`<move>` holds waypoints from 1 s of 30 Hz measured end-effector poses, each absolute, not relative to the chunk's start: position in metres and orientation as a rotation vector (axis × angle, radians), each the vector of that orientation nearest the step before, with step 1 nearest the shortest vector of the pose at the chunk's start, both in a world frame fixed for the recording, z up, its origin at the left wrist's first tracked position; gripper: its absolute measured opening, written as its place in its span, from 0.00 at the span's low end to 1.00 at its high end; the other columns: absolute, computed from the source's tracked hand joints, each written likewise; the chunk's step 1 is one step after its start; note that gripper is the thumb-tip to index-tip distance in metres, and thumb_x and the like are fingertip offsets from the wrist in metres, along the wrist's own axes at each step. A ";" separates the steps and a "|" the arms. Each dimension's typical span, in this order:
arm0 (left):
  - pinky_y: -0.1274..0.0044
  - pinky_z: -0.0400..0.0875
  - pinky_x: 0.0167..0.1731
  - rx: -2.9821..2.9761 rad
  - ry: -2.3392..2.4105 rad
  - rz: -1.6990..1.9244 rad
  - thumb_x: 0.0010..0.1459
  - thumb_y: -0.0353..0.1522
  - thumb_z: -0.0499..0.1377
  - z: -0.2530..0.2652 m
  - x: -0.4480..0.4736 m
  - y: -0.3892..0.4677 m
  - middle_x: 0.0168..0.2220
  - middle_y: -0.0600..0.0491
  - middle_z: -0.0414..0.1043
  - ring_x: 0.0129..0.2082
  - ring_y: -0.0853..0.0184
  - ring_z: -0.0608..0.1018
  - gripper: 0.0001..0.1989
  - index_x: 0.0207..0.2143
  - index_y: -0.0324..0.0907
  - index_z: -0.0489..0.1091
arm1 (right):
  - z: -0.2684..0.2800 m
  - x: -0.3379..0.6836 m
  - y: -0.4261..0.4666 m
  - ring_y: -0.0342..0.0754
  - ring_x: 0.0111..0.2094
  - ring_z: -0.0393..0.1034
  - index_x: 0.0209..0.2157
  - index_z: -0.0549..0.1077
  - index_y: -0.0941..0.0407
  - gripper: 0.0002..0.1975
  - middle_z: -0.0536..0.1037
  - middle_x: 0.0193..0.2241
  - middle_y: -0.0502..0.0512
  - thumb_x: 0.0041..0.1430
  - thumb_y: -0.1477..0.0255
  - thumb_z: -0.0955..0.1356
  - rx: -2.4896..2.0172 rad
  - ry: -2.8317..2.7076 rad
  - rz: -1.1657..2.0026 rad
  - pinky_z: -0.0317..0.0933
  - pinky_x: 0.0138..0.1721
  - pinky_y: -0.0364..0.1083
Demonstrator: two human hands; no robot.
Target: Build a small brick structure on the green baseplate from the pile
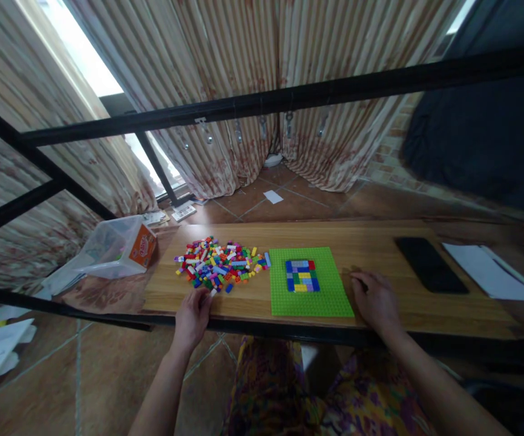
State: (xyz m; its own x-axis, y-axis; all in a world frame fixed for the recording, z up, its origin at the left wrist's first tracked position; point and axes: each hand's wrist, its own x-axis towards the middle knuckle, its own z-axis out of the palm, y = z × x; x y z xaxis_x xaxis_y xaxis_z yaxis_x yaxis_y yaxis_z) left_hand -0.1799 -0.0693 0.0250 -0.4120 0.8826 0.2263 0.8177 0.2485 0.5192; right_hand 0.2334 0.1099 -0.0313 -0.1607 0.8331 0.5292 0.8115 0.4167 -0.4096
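My left hand [193,316] is at the near edge of a heap of small coloured toy bricks [219,263], its fingers curled together. A white brick [213,292] shows right at its fingertips; whether they grip it I cannot tell. A blue brick [229,288] lies just to the right. Beside the heap is a green studded baseplate [330,300], with a roughly square patch of blue, grey, yellow, green and red bricks [302,277] on it. My right hand [375,301] rests on the table right of the baseplate, fingers loosely bent and a little apart, with nothing visible in them.
A clear plastic bin [108,251] with an orange label stands left of the heap. On the right of the wooden table [357,233] lie a black phone [429,264] and white paper [489,269]. A black metal rail [244,108] crosses beyond the table, before curtains.
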 end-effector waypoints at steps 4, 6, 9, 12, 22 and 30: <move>0.70 0.71 0.43 1.594 2.275 1.023 0.61 0.38 0.51 0.024 -0.164 -0.069 0.40 0.48 0.74 0.41 0.61 0.77 0.12 0.41 0.43 0.69 | -0.031 0.233 0.110 0.53 0.39 0.69 0.35 0.76 0.57 0.16 0.76 0.35 0.62 0.61 0.65 0.60 -1.418 -1.958 0.044 0.63 0.43 0.53; 0.70 0.72 0.43 1.543 2.225 1.090 0.61 0.39 0.51 0.022 -0.154 -0.066 0.40 0.47 0.74 0.42 0.61 0.77 0.13 0.42 0.42 0.70 | -0.032 0.233 0.110 0.53 0.39 0.68 0.35 0.76 0.56 0.16 0.76 0.35 0.61 0.61 0.64 0.60 -1.420 -1.956 0.044 0.63 0.44 0.53; 0.71 0.72 0.43 1.466 2.158 1.152 0.61 0.38 0.52 0.021 -0.135 -0.059 0.40 0.48 0.75 0.41 0.61 0.77 0.13 0.43 0.42 0.70 | -0.032 0.233 0.110 0.53 0.39 0.68 0.35 0.76 0.56 0.17 0.76 0.35 0.61 0.61 0.64 0.59 -1.427 -1.951 0.039 0.63 0.43 0.53; 0.71 0.72 0.42 1.471 2.115 1.162 0.61 0.36 0.53 0.024 -0.115 -0.050 0.40 0.48 0.75 0.40 0.62 0.77 0.12 0.43 0.42 0.72 | -0.030 0.232 0.110 0.53 0.38 0.68 0.34 0.76 0.56 0.16 0.76 0.35 0.61 0.61 0.64 0.60 -1.420 -1.948 0.051 0.64 0.43 0.53; 0.73 0.70 0.43 1.690 1.905 1.116 0.62 0.26 0.50 0.045 -0.058 -0.010 0.39 0.50 0.74 0.41 0.65 0.75 0.12 0.40 0.42 0.72 | -0.027 0.230 0.108 0.53 0.39 0.68 0.35 0.76 0.56 0.16 0.76 0.36 0.61 0.61 0.66 0.60 -1.424 -1.936 0.077 0.64 0.44 0.53; 0.74 0.71 0.42 1.763 1.874 1.135 0.62 0.26 0.53 0.038 -0.037 0.020 0.36 0.51 0.76 0.39 0.66 0.77 0.11 0.39 0.43 0.75 | -0.028 0.231 0.109 0.53 0.38 0.68 0.35 0.76 0.56 0.16 0.76 0.35 0.61 0.61 0.65 0.60 -1.430 -1.938 0.066 0.63 0.43 0.52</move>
